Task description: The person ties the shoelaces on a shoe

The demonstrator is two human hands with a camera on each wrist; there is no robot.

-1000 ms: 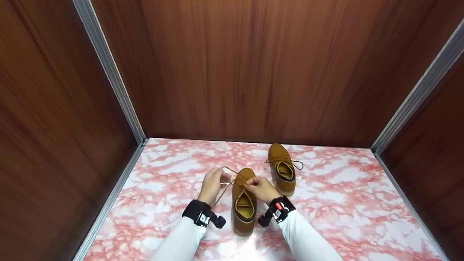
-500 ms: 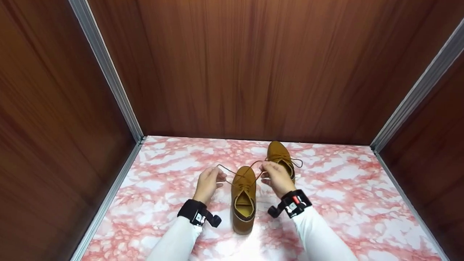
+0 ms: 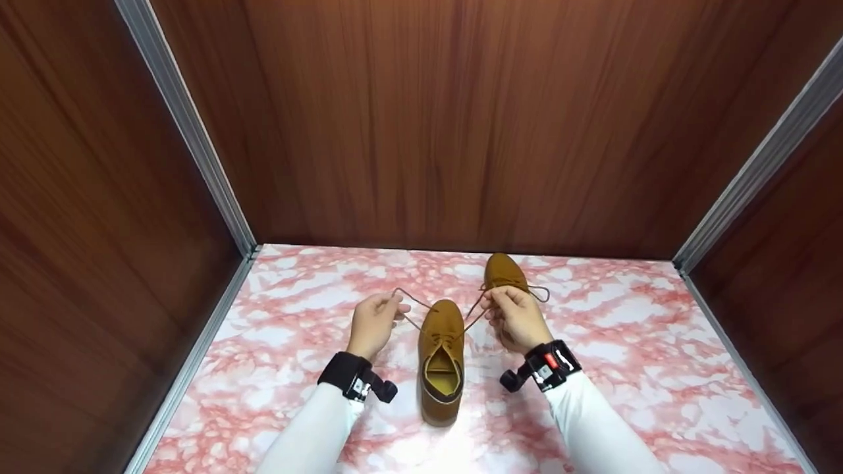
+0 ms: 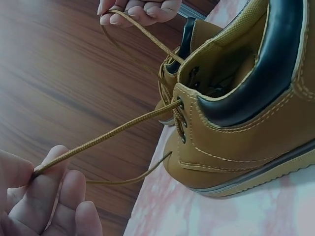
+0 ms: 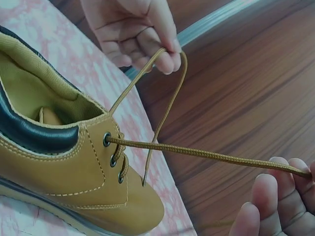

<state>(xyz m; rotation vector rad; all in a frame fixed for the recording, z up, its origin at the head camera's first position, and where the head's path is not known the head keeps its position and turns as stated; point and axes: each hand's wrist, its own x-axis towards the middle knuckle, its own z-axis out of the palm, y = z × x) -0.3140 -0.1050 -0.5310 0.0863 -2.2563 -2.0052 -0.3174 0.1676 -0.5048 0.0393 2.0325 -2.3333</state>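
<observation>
A tan lace-up shoe [image 3: 442, 319] stands upright with its toe pointing away, between my two hands. My left hand [image 3: 373, 324] pinches one shoelace [image 4: 113, 132] between thumb and forefinger, left of the shoe. On the other side, my right hand [image 3: 519, 318] pinches the other shoelace [image 5: 211, 155] the same way. Both laces run from the top eyelets out to the fingers, and their free ends hang down beyond the hands. In the left wrist view the right fingers [image 4: 142, 12] hold their lace up over the far side of the shoe.
A second tan shoe [image 3: 504, 268] stands at the back right, partly hidden behind my right hand, with a lace loop out to its right. Both shoes are on a pink-and-white marbled surface [image 3: 296, 296]. Brown wood-grain panels [image 3: 421, 131] with metal edging enclose it at the back and sides.
My right hand has moved from over the shoe's laces out to the right, drawing its lace along. The left hand has shifted slightly left and away, still pinching its lace.
</observation>
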